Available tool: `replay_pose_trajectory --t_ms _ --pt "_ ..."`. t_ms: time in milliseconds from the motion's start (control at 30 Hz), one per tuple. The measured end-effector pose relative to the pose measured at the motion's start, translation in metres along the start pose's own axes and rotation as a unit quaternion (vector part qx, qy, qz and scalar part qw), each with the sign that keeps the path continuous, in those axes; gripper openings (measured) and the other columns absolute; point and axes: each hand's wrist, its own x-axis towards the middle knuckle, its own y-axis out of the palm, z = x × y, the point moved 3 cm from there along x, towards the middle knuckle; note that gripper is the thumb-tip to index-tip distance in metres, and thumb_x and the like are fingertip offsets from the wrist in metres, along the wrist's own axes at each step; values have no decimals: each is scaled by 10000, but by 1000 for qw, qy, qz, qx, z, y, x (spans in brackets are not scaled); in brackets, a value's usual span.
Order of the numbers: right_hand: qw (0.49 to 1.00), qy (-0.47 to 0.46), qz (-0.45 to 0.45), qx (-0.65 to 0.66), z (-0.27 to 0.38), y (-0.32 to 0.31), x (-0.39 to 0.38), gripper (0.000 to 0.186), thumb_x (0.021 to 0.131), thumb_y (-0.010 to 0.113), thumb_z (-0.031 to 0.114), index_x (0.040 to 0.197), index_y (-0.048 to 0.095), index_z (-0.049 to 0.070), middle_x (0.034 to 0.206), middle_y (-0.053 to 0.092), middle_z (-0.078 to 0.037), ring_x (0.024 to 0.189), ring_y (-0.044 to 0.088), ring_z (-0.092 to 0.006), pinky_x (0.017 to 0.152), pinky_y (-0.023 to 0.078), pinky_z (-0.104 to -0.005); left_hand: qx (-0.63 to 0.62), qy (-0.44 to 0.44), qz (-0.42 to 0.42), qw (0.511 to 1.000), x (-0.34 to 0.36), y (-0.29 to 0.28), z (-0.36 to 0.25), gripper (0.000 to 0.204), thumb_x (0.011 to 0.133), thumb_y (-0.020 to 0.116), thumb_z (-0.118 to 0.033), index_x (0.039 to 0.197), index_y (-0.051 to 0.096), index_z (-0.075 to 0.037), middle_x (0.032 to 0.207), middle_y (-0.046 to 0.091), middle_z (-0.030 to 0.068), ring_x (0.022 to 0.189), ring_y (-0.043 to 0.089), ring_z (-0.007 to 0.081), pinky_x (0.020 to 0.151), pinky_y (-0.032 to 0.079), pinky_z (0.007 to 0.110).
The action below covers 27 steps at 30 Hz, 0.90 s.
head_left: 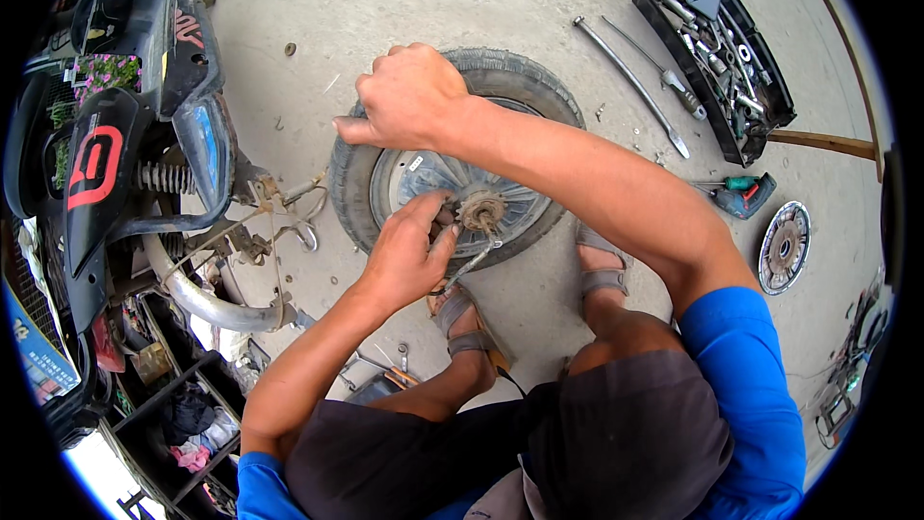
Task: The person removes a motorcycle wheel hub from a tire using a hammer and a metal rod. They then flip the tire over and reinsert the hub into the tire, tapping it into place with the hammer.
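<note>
A black-tyred wheel (525, 82) lies flat on the floor before my feet, with a rusty brown hub (482, 213) at its middle. A cable runs from the hub toward my sandal. My left hand (412, 248) is at the hub's left side, thumb and fingers bent together; what lies between them is dark and cannot be made out. Over the upper left of the tyre, my right hand (409, 96) is curled into a fist, its thumb stretched left. Its palm side is hidden, so I cannot see whether it holds anything.
At left stands a dark scooter (106, 144), partly dismantled, above a compartmented bin (178, 385). To the right lie a long metal bar (630, 82), a screwdriver (681, 94), a black toolbox (674, 58) full of sockets, a power drill (751, 196) and a round hub part (784, 247).
</note>
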Motion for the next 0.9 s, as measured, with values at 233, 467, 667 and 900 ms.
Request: replay_pose_trajectory --t_ms 233,467,667,900 --pt "1000 0 18 1 2 3 4 571 791 660 552 613 719 13 592 651 -187 617 676 -359 603 557 -434 -58 -61 60 995 10 12 13 527 948 543 -30 1469 463 -20 1172 697 216 998 703 264 877 539 393" --pt "1000 -8 29 -2 6 7 7 580 796 653 548 620 719 0 592 647 -192 623 677 -359 573 551 -432 -211 -222 201 930 22 3 7 748 854 504 -29 1584 363 -111 958 671 112 871 649 162 725 564 331" --pt "999 -1 48 4 6 10 10 586 805 647 548 627 719 -5 606 654 -198 623 679 -362 591 558 -442 -370 -245 202 873 24 10 16 808 818 538 28 1589 339 -111 1092 676 117 951 661 171 818 598 344" --pt "999 -5 42 4 8 10 9 585 804 650 543 641 721 -14 610 657 -199 626 685 -366 611 562 -449 -470 -258 212 817 27 18 14 829 787 580 56 1570 360 -106 1238 629 124 992 665 192 843 613 375"
